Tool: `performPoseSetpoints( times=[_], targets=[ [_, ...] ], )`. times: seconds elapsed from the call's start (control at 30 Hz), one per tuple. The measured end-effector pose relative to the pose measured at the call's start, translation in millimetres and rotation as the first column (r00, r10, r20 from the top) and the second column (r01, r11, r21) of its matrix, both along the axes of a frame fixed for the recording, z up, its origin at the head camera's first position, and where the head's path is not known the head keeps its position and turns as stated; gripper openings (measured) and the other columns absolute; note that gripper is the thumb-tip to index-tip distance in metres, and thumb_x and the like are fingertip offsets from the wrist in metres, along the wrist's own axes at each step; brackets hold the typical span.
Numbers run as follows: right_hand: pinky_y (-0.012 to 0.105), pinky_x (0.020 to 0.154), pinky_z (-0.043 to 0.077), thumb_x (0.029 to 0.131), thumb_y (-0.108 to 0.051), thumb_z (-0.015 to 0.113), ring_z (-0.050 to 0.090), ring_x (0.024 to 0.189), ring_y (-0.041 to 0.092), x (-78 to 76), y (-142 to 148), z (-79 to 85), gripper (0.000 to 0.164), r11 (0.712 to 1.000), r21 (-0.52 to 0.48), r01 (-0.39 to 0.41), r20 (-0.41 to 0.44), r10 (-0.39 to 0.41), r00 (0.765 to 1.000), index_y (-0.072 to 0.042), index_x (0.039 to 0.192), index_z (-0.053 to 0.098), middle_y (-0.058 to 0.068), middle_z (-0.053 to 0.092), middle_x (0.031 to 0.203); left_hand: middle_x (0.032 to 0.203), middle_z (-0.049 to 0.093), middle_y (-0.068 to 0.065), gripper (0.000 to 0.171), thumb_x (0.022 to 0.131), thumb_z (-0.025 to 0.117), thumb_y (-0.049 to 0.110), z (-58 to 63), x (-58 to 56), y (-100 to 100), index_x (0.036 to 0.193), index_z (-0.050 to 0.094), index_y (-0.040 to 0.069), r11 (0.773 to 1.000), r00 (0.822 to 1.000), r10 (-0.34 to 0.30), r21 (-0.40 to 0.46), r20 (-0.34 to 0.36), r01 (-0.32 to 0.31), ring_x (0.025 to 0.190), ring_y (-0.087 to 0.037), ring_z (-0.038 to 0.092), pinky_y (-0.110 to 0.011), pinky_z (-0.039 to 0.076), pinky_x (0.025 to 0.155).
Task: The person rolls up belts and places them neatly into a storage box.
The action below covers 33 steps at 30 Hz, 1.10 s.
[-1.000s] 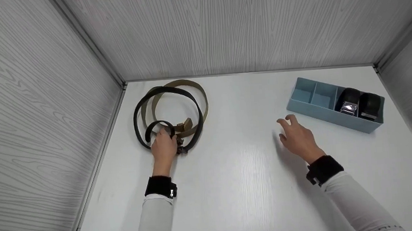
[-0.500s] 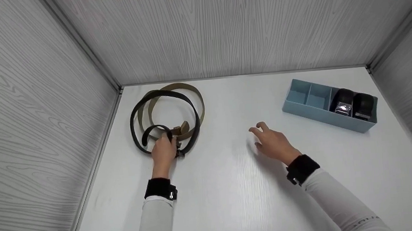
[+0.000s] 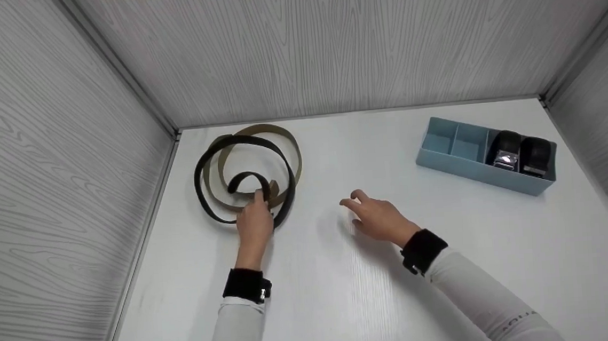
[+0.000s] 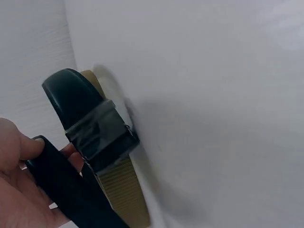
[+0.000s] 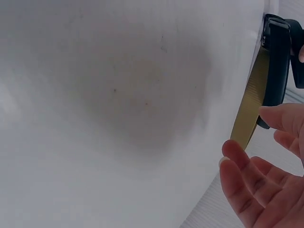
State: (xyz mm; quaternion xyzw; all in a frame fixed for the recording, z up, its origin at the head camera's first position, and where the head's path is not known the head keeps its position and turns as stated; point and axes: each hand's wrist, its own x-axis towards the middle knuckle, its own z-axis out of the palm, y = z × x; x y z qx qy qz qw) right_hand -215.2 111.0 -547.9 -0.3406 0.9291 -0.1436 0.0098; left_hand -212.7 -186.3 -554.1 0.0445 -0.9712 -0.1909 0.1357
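Note:
On the left of the table lie a black belt point(image 3: 205, 158) and a khaki belt point(image 3: 298, 155), both in loose loops, the black partly over the khaki. My left hand point(image 3: 254, 222) pinches the black belt near its curled end, thumb on one face in the left wrist view. Beside those fingers there, the black belt's buckle point(image 4: 102, 135) stands in front of the khaki webbing point(image 4: 124, 194). In the head view the left hand hides that buckle. My right hand point(image 3: 381, 218) hovers right of the belts, fingers loosely bent, holding nothing.
A blue divided box point(image 3: 475, 172) stands at the back right. In its two right compartments sit rolled black belts, one with a shiny buckle point(image 3: 505, 160). Grey wood-grain panels point(image 3: 306, 47) wall the white table point(image 3: 334, 291) at the back and sides.
My right hand has moved left, away from the blue box toward the belts. The left hand has shifted slightly right, carrying the black belt's curled end with it.

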Motion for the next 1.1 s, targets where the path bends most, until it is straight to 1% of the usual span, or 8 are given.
performPoseSetpoints(
  times=[0.27, 0.43, 0.63, 0.73, 0.8, 0.87, 0.93, 1.1],
  targets=[
    [0.035, 0.057, 0.051, 0.088, -0.009, 0.071, 0.058, 0.064, 0.019, -1.1, -28, -3.9, 0.057, 0.996, 0.028, -0.087, 0.027, 0.086, 0.996, -0.019, 0.140, 0.050, 0.014, 0.052, 0.124, 0.084, 0.068, -0.023, 0.023, 0.096, 0.061, 0.013, 1.9, 8.4, 28, 0.114, 0.059, -0.001, 0.990, 0.989, -0.131, -0.038, 0.074, 0.134, 0.078, -0.041, 0.067, -0.053, 0.050, 0.068],
    [0.037, 0.062, 0.053, 0.088, -0.010, 0.072, 0.059, 0.066, 0.021, -1.9, -34, -6.7, 0.057, 0.995, 0.052, -0.088, 0.061, 0.085, 0.994, -0.018, 0.140, 0.050, 0.013, 0.052, 0.122, 0.089, 0.070, -0.021, 0.030, 0.086, 0.073, 0.011, -3.7, 5.7, 36, 0.113, 0.062, 0.000, 0.981, 0.981, -0.179, -0.059, 0.069, 0.183, 0.080, -0.039, 0.067, -0.050, 0.051, 0.069],
    [0.037, 0.062, 0.053, 0.090, -0.009, 0.069, 0.059, 0.067, 0.020, -2.0, -30, -9.9, 0.054, 0.995, 0.017, -0.099, 0.074, 0.098, 0.992, -0.015, 0.140, 0.049, 0.012, 0.053, 0.119, 0.074, 0.068, -0.015, 0.025, 0.077, 0.070, -0.006, -8.2, 5.0, 44, 0.100, 0.068, 0.002, 0.962, 0.976, -0.201, -0.202, -0.078, 0.182, 0.068, -0.035, 0.065, -0.046, 0.050, 0.058],
    [0.040, 0.070, 0.053, 0.095, -0.010, 0.064, 0.063, 0.080, 0.025, -5.1, -25, -9.1, 0.046, 0.997, -0.062, -0.048, 0.122, 0.056, 0.991, -0.011, 0.138, 0.049, 0.012, 0.056, 0.117, 0.068, 0.066, -0.012, 0.024, 0.073, 0.070, -0.009, -8.7, 9.4, 52, 0.093, 0.069, 0.004, 0.941, 0.958, -0.242, -0.277, -0.156, 0.193, 0.066, -0.032, 0.064, -0.043, 0.049, 0.057],
    [0.041, 0.075, 0.053, 0.098, -0.012, 0.059, 0.065, 0.084, 0.027, -8.9, -23, -7.8, 0.040, 0.987, -0.157, 0.023, 0.212, 0.011, 0.977, -0.006, 0.137, 0.050, 0.014, 0.059, 0.115, 0.065, 0.066, -0.010, 0.024, 0.070, 0.071, -0.009, -8.2, 13.3, 60, 0.090, 0.069, 0.005, 0.925, 0.939, -0.278, -0.321, -0.201, 0.205, 0.064, -0.030, 0.062, -0.041, 0.048, 0.056],
    [0.040, 0.073, 0.053, 0.102, -0.015, 0.053, 0.066, 0.083, 0.027, -13.2, -21, -6.1, 0.038, 0.958, -0.260, 0.123, 0.338, -0.029, 0.941, 0.000, 0.136, 0.048, 0.018, 0.061, 0.112, 0.063, 0.065, -0.008, 0.023, 0.069, 0.072, -0.007, -7.1, 17.2, 68, 0.087, 0.068, 0.007, 0.905, 0.916, -0.322, -0.364, -0.240, 0.222, 0.062, -0.028, 0.061, -0.039, 0.047, 0.055],
    [0.038, 0.065, 0.054, 0.104, -0.020, 0.047, 0.068, 0.076, 0.027, -17.5, -19, -4.9, 0.042, 0.909, -0.341, 0.239, 0.471, -0.055, 0.880, 0.004, 0.138, 0.045, 0.022, 0.062, 0.113, 0.063, 0.066, -0.006, 0.022, 0.070, 0.073, -0.005, -5.1, 21.3, 77, 0.087, 0.068, 0.008, 0.884, 0.889, -0.366, -0.402, -0.276, 0.239, 0.060, -0.026, 0.059, -0.037, 0.045, 0.053],
    [0.028, 0.046, 0.047, 0.105, -0.035, 0.043, 0.066, 0.061, 0.020, -23.6, -15, -4.1, 0.053, 0.734, -0.417, 0.536, 0.742, -0.064, 0.667, 0.004, 0.142, 0.039, 0.025, 0.064, 0.113, 0.063, 0.066, -0.002, 0.016, 0.074, 0.071, 0.001, -2.5, 32.2, 98, 0.086, 0.069, 0.011, 0.838, 0.828, -0.459, -0.465, -0.321, 0.285, 0.057, -0.022, 0.057, -0.034, 0.043, 0.050]
  ],
)
